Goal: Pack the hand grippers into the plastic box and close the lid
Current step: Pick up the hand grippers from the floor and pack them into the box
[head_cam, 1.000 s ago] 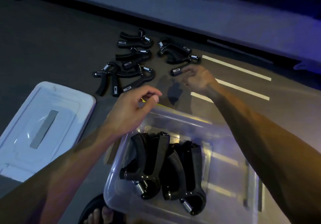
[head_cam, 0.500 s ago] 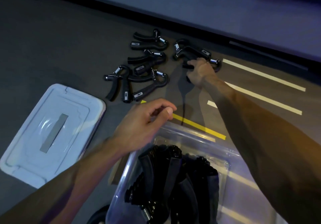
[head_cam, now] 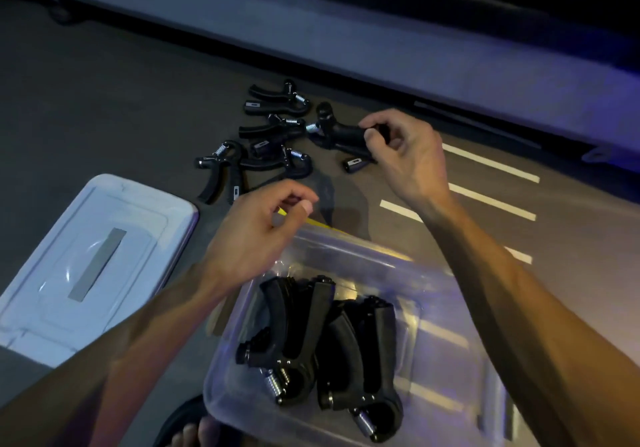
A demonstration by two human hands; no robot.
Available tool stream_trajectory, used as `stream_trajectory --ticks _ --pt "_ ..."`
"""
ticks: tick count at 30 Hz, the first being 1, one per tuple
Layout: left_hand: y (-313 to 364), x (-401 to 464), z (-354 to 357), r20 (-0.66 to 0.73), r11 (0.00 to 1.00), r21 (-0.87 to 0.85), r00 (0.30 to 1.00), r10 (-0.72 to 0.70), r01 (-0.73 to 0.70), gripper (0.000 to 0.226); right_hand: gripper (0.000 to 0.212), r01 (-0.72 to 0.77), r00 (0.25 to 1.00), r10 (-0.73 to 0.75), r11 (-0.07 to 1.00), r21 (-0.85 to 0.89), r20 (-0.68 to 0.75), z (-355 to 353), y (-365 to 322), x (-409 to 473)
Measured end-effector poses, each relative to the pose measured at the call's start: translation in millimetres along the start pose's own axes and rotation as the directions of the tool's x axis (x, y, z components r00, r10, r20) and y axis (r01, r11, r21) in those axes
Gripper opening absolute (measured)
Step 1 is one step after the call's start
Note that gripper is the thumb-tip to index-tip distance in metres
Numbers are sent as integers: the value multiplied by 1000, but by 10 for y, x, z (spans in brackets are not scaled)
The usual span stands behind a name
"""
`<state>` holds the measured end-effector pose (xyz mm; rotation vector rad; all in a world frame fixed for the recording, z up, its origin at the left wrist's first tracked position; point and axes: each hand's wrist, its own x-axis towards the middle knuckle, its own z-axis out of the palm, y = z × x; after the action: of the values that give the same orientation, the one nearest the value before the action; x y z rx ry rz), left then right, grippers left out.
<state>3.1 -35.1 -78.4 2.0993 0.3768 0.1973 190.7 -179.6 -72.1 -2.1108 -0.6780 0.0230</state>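
With my right hand (head_cam: 403, 155) curled round the handle of one hand gripper (head_cam: 341, 133), thumb and fingers closed on its black grip, I judge I am in the middle of the packing step: this piece is picked and has yet to go into the box. My left hand (head_cam: 258, 235) hangs over the near rim of the plastic box (head_cam: 349, 249), fingers loosely curled, thumb near the fingertips, and it holds nothing that I can see.

The next move, as I read it, is to carry the held gripper back toward me and set it down beside the two packed grippers (head_cam: 318, 346), which stand against the left side of the box. The right side looks free, so that is where I would lower it. I must clear the far rim on the way in, and keep the spring end from catching it.

Beyond my hands, four loose grippers (head_cam: 270, 134) lie in a cluster on the dark floor (head_cam: 104, 100), some touching. The lid (head_cam: 90, 266) rests flat to the left of the box, apart from it, within easy reach. White floor lines (head_cam: 491, 166) run to the right. A foot in a sandal (head_cam: 190, 429) sits just by the box's near corner, so I have little room there.
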Motion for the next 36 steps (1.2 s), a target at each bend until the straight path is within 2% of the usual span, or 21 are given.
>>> stream_trajectory --ticks 5,7,13,15,18,21,23,27,30,33,34,35,36 --pt "235 -205 -34 -128 997 -79 992 18 -29 28 11 96 994 -90 991 -93 66 -490 -389 -573" --pt "305 -299 -48 -139 995 -91 990 20 -33 36 9 117 991 -106 985 -124 85 -660 -510 -772" --pt "512 -554 2 32 995 -77 997 73 -71 56 8 183 971 -141 958 -222 193 -1173 -938 -1201" --pt "595 -612 29 56 993 -80 994 92 -87 54 14 255 941 -171 927 -277 293 -1313 -1083 -1297" --pt "699 -662 39 134 987 -147 988 83 -63 32 23 354 889 -211 879 -319 406 -1427 -1169 -1397" --pt "746 -742 48 209 981 -189 974 87 -46 28 28 377 880 -223 865 -330 419 -1474 -1154 -1460" --pt "741 -802 103 195 967 -254 978 70 -19 21 26 370 882 -218 869 -329 418 -1486 -1114 -1484" --pt "720 -883 294 126 939 -342 992 -2 45 7 33 201 936 -72 913 -355 345 -1508 -1101 -1489" --pt "737 -932 434 132 936 -344 991 -35 79 8 41 74 954 61 901 -428 292 -1513 -1127 -1499" --pt "783 -943 517 111 904 -413 991 -73 113 8 36 -52 995 85 888 -457 51 -1580 -1085 -1497" --pt "799 -939 531 100 888 -442 991 -90 126 8 37 -122 986 162 875 -468 45 -1624 -1060 -1487" --pt "800 -932 539 88 881 -455 991 -96 126 7 41 -215 950 290 873 -437 113 -1667 -1057 -1485" --pt "803 -927 541 75 881 -460 993 -91 115 7 45 -340 872 431 874 -346 233 -1695 -1064 -1497"
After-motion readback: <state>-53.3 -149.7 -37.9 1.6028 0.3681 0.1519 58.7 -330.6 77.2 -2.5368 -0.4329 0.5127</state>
